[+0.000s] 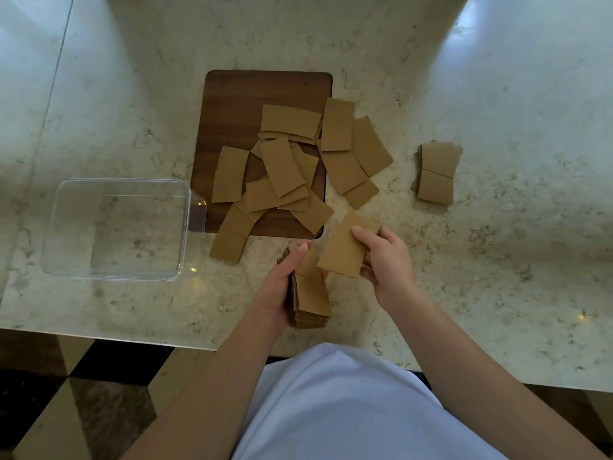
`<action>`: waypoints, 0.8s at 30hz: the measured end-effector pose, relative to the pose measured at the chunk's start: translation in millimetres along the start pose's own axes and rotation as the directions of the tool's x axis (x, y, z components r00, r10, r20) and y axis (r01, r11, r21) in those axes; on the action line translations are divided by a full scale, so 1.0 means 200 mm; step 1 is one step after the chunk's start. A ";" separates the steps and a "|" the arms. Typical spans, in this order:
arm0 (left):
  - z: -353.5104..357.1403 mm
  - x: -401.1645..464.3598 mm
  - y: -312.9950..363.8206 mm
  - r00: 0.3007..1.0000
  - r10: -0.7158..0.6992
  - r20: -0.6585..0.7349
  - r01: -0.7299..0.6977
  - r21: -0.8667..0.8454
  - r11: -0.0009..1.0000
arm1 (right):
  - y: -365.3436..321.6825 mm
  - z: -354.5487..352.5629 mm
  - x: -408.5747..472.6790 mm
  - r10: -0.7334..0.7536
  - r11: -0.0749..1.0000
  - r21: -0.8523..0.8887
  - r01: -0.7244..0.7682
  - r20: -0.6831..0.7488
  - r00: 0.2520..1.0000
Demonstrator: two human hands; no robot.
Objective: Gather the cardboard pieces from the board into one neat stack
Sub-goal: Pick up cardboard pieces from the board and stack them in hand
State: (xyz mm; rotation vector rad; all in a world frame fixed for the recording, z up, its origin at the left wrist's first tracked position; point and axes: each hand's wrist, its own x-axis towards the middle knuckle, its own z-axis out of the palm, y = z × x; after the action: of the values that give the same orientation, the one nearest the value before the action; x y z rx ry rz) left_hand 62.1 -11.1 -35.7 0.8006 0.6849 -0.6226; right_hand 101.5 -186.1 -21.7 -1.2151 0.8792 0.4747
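Cardboard was spread loosely over the wooden board [232, 104] near the middle of the table [497, 94], with the scattered cardboard pieces [282, 167] overlapping at odd angles and several hanging over the board's right and near edges onto the stone. The left hand [282, 283] gripped a thick stack [311, 297] close to the table's near edge, fingers curled round its side. The right hand [388, 260] pinched a single piece [348, 247], thumb on top, tilted just above the stack.

Slippage looked like the main risk: the stack's layers were already fanned at the near end, and dropping the new piece on askew would probably worsen that. The left hand's one-sided grip might let pieces slide out if the stack were lifted or tipped. Pieces overhanging the board could also be knocked further across the table by a careless reach.

A second small pile [436, 174] lay towards the table's right edge, well apart from the board, and would need merging. The clear plastic container [116, 230], touching the board's left edge, held nothing that could be seen.
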 end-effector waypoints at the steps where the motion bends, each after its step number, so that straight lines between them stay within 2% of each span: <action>1: 0.00 0.00 0.00 1.000 0.006 -0.005 -0.006 0.016 1.000 | 0.00 0.00 0.00 -0.021 0.999 -0.032 0.022 0.005 1.000; 9: -0.03 -0.01 0.00 0.999 0.001 -0.042 0.000 0.018 1.000 | -0.02 0.01 -0.01 -0.050 0.957 -0.271 0.104 0.199 0.979; 11: -0.03 -0.01 -0.01 0.997 -0.001 -0.071 0.001 0.008 1.000 | -0.05 0.01 0.00 -0.016 0.981 -0.186 0.051 0.182 0.983; 13: -0.05 0.00 -0.01 0.996 -0.007 -0.085 0.005 -0.024 1.000 | -0.07 0.02 0.00 0.056 0.998 0.021 -0.059 0.106 0.993; 15: -0.05 0.00 -0.01 0.997 0.010 -0.077 -0.014 -0.060 0.998 | -0.08 0.03 -0.02 0.122 0.968 0.211 -0.134 0.066 0.990; 16: -0.05 0.01 -0.01 0.997 0.026 -0.074 -0.031 -0.066 0.997 | -0.07 0.04 -0.03 0.142 0.964 0.216 -0.153 0.067 0.988; 18: -0.05 0.01 -0.02 0.995 0.041 -0.095 -0.046 -0.044 0.998 | -0.04 0.06 -0.07 0.168 0.986 0.003 -0.169 0.077 0.983; 20: -0.04 0.02 -0.01 0.990 0.042 -0.135 -0.046 -0.026 0.999 | 0.01 0.07 -0.12 0.221 0.959 -0.208 -0.192 0.125 0.967; 24: -0.04 0.03 0.01 0.979 0.090 -0.183 -0.094 -0.014 0.995 | 0.04 0.05 -0.20 0.384 0.900 -0.344 -0.267 0.337 0.859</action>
State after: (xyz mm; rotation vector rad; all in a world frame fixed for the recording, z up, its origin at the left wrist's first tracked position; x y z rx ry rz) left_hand 65.0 -4.6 -43.6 0.8704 0.8158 -0.4604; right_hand 75.3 -169.6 5.9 -1.1692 0.6771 1.1234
